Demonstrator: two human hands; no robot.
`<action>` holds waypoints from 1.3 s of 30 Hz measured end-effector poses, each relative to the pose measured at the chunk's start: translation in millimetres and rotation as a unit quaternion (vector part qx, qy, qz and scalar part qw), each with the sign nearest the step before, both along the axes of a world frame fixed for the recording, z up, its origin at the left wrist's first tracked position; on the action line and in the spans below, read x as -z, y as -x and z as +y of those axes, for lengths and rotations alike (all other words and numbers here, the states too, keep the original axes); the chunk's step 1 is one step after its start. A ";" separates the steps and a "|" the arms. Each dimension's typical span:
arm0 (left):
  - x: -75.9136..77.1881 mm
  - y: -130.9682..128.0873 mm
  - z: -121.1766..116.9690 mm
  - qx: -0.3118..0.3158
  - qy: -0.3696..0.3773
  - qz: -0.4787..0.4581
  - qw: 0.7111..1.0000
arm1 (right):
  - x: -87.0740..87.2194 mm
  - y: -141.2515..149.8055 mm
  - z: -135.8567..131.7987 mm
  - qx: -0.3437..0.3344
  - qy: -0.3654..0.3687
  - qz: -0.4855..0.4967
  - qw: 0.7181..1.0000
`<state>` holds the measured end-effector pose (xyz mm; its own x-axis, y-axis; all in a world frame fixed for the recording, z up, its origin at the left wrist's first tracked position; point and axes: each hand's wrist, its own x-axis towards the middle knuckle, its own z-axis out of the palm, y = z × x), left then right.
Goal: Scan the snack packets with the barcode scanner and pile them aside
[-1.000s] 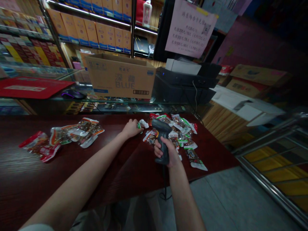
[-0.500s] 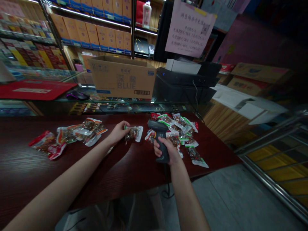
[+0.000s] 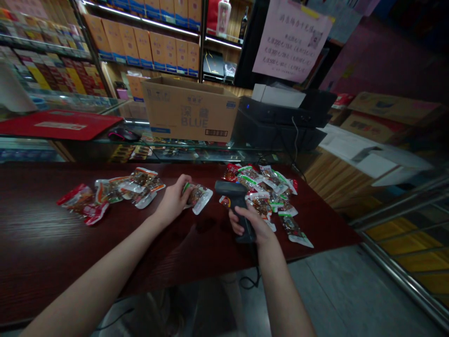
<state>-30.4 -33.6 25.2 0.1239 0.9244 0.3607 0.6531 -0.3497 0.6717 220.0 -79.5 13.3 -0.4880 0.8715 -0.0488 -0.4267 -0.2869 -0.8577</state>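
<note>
Spanning foreground: dark tabletop (image 3: 35,252). Packet pile (image 3: 261,201) right, smaller packet row (image 3: 109,189) left, probably kept apart to avoid mixing. Right hand (image 3: 253,221) wrapped round scanner (image 3: 229,188) grip, nose leftward, likely to face held packet (image 3: 201,197). Left hand (image 3: 174,200) fingers clamped on packet's left end; rest juts toward scanner.
</note>
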 end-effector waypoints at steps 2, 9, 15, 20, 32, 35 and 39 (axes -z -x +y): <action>0.2 1.5 0.2 0.017 0.011 0.015 1.000 | -0.9 -0.1 -0.8 -0.007 0.002 -0.001 1.000; -0.4 -0.5 1.9 0.051 0.063 -0.013 0.997 | -3.0 0.9 -2.9 -0.031 0.001 -0.014 0.999; -1.4 -2.6 -1.0 0.068 0.082 -0.025 0.994 | -2.9 1.5 -3.4 -0.029 0.002 -0.021 0.999; -3.1 -4.6 -2.1 0.067 0.094 -0.029 0.993 | -4.0 3.8 -4.0 -0.017 0.000 -0.052 0.998; 2.3 -5.8 -0.2 0.070 0.082 -0.009 0.994 | -3.7 9.3 -1.3 0.017 -0.006 -0.086 0.996; 2.5 -7.0 -0.7 0.072 0.078 -0.006 0.994 | -2.9 7.2 -2.2 0.003 0.000 -0.081 0.997; 1.1 0.4 2.8 0.069 0.080 0.030 0.994 | -1.7 3.9 -3.5 -0.013 0.005 -0.044 0.999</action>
<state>-30.8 -30.8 24.1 0.2706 0.9418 0.1994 0.6467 -0.3313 0.6871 216.1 -82.9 15.1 -0.5042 0.8576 -0.1017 -0.3413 -0.3061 -0.8887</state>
